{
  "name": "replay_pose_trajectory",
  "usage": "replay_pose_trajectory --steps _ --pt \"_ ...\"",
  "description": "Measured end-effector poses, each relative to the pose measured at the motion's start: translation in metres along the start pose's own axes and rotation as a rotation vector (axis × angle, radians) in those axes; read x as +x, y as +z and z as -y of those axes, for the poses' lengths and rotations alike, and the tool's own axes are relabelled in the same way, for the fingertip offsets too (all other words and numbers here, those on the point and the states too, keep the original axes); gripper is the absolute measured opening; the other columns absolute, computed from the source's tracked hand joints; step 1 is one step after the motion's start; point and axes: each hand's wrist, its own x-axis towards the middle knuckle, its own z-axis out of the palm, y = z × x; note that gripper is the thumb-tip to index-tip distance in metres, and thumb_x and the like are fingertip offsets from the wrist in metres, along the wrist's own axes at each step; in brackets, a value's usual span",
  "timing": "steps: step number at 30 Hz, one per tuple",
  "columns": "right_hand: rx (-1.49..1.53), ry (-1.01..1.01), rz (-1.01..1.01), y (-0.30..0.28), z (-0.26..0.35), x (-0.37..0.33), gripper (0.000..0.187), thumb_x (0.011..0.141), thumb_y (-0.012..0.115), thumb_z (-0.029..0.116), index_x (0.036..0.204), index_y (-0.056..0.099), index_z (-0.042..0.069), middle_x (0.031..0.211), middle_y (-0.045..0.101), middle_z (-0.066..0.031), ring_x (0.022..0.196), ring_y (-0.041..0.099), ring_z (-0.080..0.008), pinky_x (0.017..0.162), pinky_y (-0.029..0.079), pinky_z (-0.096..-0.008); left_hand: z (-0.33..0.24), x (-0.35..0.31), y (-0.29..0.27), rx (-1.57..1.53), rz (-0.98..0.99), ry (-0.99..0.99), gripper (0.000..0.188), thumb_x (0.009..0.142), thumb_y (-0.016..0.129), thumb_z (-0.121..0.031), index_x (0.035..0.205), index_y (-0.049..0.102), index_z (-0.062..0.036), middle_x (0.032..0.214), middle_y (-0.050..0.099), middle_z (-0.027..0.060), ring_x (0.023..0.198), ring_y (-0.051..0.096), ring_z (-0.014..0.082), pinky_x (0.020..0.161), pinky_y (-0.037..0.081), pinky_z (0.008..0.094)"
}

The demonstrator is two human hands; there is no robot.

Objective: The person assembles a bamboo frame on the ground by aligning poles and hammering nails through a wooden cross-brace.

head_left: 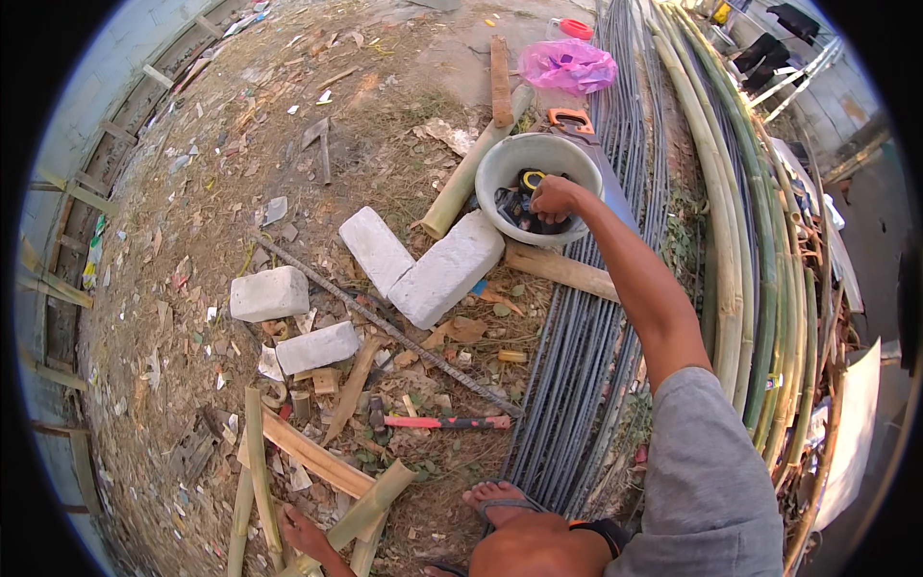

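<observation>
My right hand (554, 199) reaches into a pale grey bucket (490, 173), its fingers curled down among dark items. Whatever they grip is hidden. Beside the fingers in the bucket lies a yellow-and-black tape measure (531, 180). At the lower left, my left hand (304, 535) is low among cut bamboo pieces, between a narrow bamboo stick (258, 462) and a thicker bamboo length (375, 502). Its fingers are too small and partly covered to read. A hammer (437, 421) with a red-and-black handle lies on the ground between me and several white blocks (447, 269).
Long steel bars (577, 385) run lengthwise on the right, beside long bamboo poles (735, 240). An orange-handled saw (571, 120) and a pink plastic bag (567, 65) lie beyond the bucket. A single ribbed rod (385, 325) crosses the littered ground. Another hammer (320, 144) lies farther off.
</observation>
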Motion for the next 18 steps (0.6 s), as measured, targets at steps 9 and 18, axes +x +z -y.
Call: replay_pose_trajectory --steps 9,18 --pt "-0.628 -0.203 -0.188 0.025 -0.064 0.023 0.022 0.082 0.081 0.019 0.1 0.084 0.007 0.111 0.079 -0.0204 0.109 0.077 -0.0365 0.093 0.062 -0.047 0.013 0.005 -0.004 -0.018 0.049 -0.121 0.054 0.111 0.055 -0.043 0.131 0.07 0.0053 0.114 0.077 0.02 0.1 0.073 0.0331 0.09 0.055 0.0439" --pt "-0.725 -0.187 -0.184 0.011 -0.058 0.032 0.018 0.089 0.069 0.012 0.097 0.083 0.006 0.101 0.081 -0.0181 0.095 0.08 -0.0346 0.083 0.065 -0.0466 0.022 0.008 -0.003 0.192 0.037 -0.063 0.054 0.111 0.054 -0.042 0.136 0.069 0.0036 0.118 0.077 0.022 0.104 0.073 0.0367 0.09 0.054 0.0467"
